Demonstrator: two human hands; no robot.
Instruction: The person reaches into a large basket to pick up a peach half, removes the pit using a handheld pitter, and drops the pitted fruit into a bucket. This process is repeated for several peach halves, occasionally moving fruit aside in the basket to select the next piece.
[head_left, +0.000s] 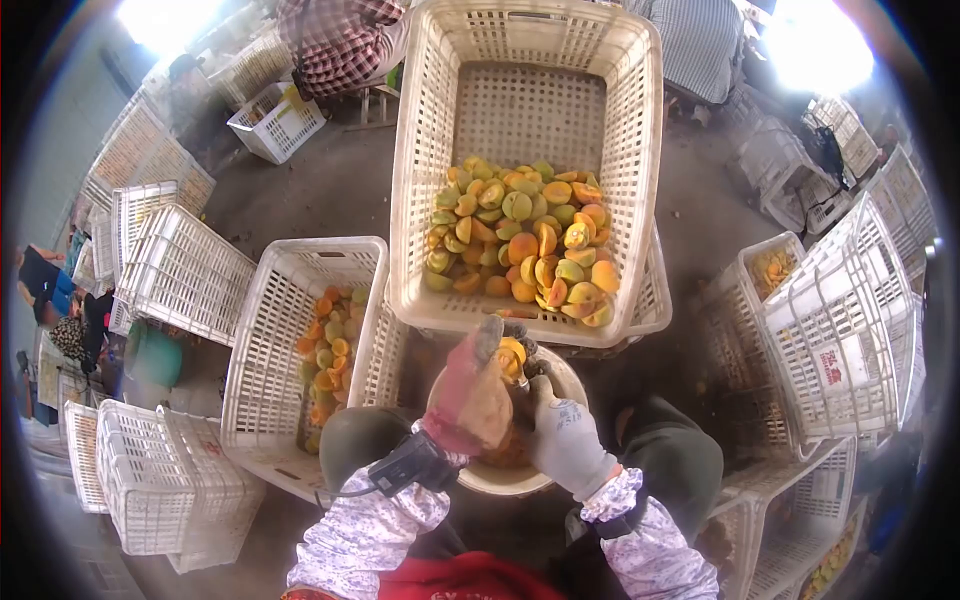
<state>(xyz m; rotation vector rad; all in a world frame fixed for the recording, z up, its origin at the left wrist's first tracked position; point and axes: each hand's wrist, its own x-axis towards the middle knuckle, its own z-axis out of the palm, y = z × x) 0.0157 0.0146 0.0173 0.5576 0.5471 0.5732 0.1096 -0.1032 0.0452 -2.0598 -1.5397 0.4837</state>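
Over a round white bucket (pixel 572 376) between my knees, my two gloved hands meet around an orange apricot (pixel 511 357). My left hand (pixel 470 392), in a glove with a reddish back, is closed on the fruit with dark-stained fingertips. My right hand (pixel 568 435), in a pale grey glove, has its fingers curled at the fruit's right side; what they pinch is too small to make out. Just beyond the hands, a large white crate (pixel 630 170) tilts toward me, holding many green and orange apricot halves (pixel 520 235).
To the left stands another white crate (pixel 262 330) with apricot pieces (pixel 328 350). Stacked crates (pixel 185 275) line the left side, more crates (pixel 835 340) the right. A person in a checked shirt (pixel 335 45) and one in striped clothing (pixel 695 45) sit beyond.
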